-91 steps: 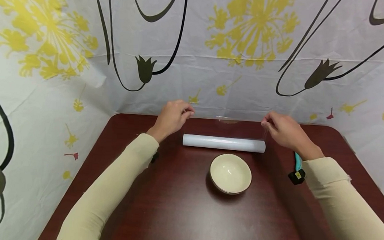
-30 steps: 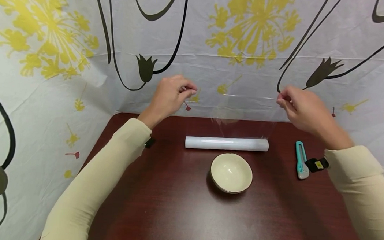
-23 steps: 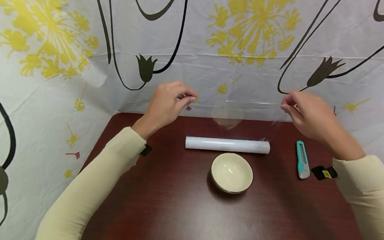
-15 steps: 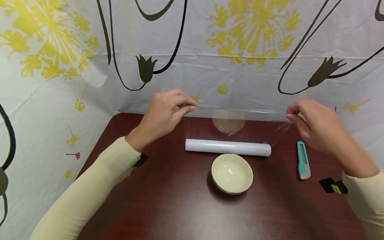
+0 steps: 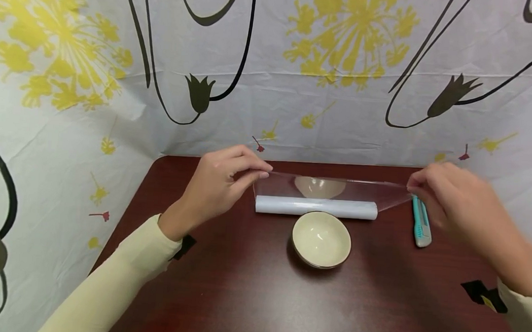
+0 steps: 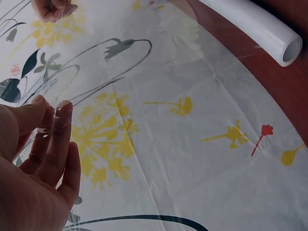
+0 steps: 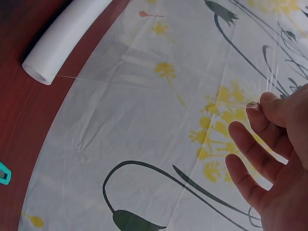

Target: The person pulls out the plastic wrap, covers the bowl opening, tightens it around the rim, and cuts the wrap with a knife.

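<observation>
A roll of plastic wrap (image 5: 316,207) lies across the table behind a cream bowl (image 5: 321,239). From it a clear sheet of plastic wrap (image 5: 283,185) stretches up between both hands, and a reflection of the bowl shows in it. My left hand (image 5: 221,183) pinches the sheet's left corner between thumb and fingertips. The right corner is pinched by my right hand (image 5: 464,213), off the roll's right end. In the right wrist view, thumb and index finger grip the bunched film, while the other fingers (image 7: 255,151) are spread loosely.
A teal utility knife (image 5: 421,224) lies on the dark red-brown table (image 5: 258,292), partly behind the right hand. A white flower-printed cloth (image 5: 270,95) hangs behind the table and along its sides.
Both hands first rose with the sheet, then came down toward me. My right hand has moved farther right, stretching the film wider. The roll shifted slightly nearer the bowl.
</observation>
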The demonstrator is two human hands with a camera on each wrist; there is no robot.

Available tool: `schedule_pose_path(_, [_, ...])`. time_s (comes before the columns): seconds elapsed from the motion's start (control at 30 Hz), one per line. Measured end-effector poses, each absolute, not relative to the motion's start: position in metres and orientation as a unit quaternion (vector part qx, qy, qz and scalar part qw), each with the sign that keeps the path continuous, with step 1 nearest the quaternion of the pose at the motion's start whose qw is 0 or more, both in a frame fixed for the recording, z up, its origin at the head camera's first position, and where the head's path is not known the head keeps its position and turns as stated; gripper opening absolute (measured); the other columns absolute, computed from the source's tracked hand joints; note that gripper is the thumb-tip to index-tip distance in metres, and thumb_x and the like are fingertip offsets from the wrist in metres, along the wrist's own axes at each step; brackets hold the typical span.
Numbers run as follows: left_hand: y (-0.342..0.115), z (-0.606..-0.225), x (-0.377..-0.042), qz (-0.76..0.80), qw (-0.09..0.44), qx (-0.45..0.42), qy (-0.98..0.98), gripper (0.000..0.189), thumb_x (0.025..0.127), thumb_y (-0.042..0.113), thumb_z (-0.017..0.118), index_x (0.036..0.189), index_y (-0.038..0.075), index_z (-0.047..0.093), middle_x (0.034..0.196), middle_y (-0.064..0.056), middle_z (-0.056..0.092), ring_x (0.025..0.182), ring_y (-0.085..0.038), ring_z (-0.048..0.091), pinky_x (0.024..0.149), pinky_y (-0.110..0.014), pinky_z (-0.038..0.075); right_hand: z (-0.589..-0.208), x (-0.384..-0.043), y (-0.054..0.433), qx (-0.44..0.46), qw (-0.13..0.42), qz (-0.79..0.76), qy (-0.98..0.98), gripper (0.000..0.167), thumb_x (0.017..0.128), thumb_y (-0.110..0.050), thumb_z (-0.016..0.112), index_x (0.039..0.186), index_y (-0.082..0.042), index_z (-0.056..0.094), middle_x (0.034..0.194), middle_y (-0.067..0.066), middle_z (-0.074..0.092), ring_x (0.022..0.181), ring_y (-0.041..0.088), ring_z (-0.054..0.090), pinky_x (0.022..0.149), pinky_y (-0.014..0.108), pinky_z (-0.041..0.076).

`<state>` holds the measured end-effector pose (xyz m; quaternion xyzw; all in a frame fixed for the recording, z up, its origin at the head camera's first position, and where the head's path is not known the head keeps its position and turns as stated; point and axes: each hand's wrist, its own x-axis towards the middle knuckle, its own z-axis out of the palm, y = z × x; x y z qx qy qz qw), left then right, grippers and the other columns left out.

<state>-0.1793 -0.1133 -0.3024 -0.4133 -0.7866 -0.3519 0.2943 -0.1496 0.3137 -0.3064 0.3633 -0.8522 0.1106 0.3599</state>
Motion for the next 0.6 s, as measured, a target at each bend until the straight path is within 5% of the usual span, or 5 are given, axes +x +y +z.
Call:
schedule_pose_path(0.27, [-0.117,-0.309,-0.156,-0.355,0.288,-0.425,-0.781,0.014,0.091,0.0,0.09,0.102,0.009,0.087,0.098,0.002,0.078,0.075,-0.008,0.064,0.063,-0.023,0.048,-0.308,-0.122,0.309,0.396,0.363,0.1,-0.838,0.052,0.121,-0.037,0.04,0.099,0.001,0.068,0.092,0.006,0.068,0.084,0.027,0.061,0.075,0.035,0.04])
schedule_pose_path(0.6, [-0.127,-0.318,-0.133,-0.34,0.277,-0.459,-0.773,0.024,0.088,-0.006,0.089,0.105,0.01,0.086,0.097,0.003,0.074,0.083,-0.009,0.07,0.069,-0.023,0.056,-0.311,-0.096,0.299,0.441,0.373,0.116,-0.808,0.042,0.118,-0.016,0.038,0.093,-0.001,0.068,0.089,-0.001,0.067,0.082,0.022,0.06,0.095,0.016,0.035])
